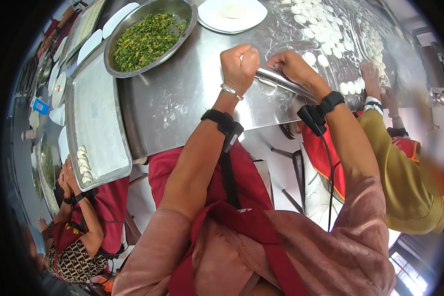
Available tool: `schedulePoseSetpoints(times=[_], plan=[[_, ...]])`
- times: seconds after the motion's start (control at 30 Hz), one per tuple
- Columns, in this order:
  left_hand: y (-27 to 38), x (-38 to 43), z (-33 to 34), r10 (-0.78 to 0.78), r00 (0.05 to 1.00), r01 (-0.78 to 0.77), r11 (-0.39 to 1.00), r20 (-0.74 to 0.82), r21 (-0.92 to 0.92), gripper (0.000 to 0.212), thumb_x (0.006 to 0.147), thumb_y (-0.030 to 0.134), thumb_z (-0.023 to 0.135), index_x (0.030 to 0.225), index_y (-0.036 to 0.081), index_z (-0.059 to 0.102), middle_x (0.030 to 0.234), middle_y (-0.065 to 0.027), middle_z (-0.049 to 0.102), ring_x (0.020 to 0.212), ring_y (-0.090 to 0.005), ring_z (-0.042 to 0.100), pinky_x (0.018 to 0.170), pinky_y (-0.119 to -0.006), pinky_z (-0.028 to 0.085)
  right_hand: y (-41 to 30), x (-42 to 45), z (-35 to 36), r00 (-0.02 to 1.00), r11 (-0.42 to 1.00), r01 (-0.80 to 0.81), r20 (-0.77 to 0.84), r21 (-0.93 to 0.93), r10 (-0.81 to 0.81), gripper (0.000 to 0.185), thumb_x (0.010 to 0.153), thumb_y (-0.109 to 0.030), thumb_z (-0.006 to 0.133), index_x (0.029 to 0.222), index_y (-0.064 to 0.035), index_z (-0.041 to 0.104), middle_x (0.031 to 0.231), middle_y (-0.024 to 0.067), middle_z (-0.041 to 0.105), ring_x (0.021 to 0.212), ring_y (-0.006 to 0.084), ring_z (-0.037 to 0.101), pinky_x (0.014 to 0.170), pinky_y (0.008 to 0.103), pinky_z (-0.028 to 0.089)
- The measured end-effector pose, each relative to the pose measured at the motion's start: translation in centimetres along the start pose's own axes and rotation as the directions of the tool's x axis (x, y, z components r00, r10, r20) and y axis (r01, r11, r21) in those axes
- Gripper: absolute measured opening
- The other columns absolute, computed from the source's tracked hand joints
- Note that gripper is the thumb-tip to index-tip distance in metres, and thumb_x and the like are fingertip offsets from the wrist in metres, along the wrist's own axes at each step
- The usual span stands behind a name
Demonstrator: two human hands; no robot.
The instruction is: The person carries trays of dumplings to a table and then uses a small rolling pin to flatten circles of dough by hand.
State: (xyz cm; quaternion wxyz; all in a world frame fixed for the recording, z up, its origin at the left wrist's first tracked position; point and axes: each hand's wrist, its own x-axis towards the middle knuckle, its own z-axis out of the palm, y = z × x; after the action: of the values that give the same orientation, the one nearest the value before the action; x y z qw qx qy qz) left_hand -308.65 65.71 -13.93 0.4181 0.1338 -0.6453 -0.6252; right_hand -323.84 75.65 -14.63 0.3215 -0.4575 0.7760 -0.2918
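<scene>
My left hand [239, 67] is closed in a fist around the near-left end of a shiny metal rolling pin [281, 81]. The pin slants down to the right across the floured steel table [162, 111]. Just beyond it, my right hand [293, 67] has its fingers bent down towards the tabletop. The pin passes below that hand and wrist; whether the fingers grip it is hidden. Part of a flat dough round [267, 83] shows under the pin. Two flattened dough pieces [315, 59] lie beyond my right hand.
A steel bowl [192, 23] of chopped green-and-yellow filling stands back left. Beside it is a metal tray [96, 100] with several dumplings [84, 164]. White plates [207, 22] hold a dough wrapper. Many dough pieces [320, 31] lie right. Co-workers' hands [372, 79] [68, 175] are on both sides.
</scene>
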Motion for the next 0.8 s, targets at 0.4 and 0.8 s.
schedulePoseSetpoints(times=[0.4,0.8], plan=[[1.9,-8.0,-3.0,0.148,0.956,-0.212,0.944,0.253,0.252,0.019,0.074,0.008,0.049,0.056,0.002,0.047,0.054,-0.0070,0.047,0.047,-0.0176,0.045,0.045,-0.030,0.034,-2.0,-1.5,1.3,0.989,0.994,-0.034,0.141,-0.106,0.049,0.009,0.081,-0.005,0.065,0.086,0.0018,0.064,0.069,0.0062,0.062,0.064,0.0163,0.059,0.060,0.0315,0.047],[2.8,-8.6,-2.9,0.254,0.922,-0.321,0.923,0.293,0.210,0.017,0.074,0.005,0.055,0.058,0.003,0.050,0.053,-0.0067,0.044,0.044,-0.0164,0.042,0.043,-0.030,0.034,-0.6,-0.9,1.6,0.989,0.986,0.143,0.039,-0.088,-0.141,0.007,0.081,-0.006,0.064,0.080,0.0003,0.060,0.064,0.0018,0.056,0.059,0.0111,0.052,0.056,0.0282,0.043]])
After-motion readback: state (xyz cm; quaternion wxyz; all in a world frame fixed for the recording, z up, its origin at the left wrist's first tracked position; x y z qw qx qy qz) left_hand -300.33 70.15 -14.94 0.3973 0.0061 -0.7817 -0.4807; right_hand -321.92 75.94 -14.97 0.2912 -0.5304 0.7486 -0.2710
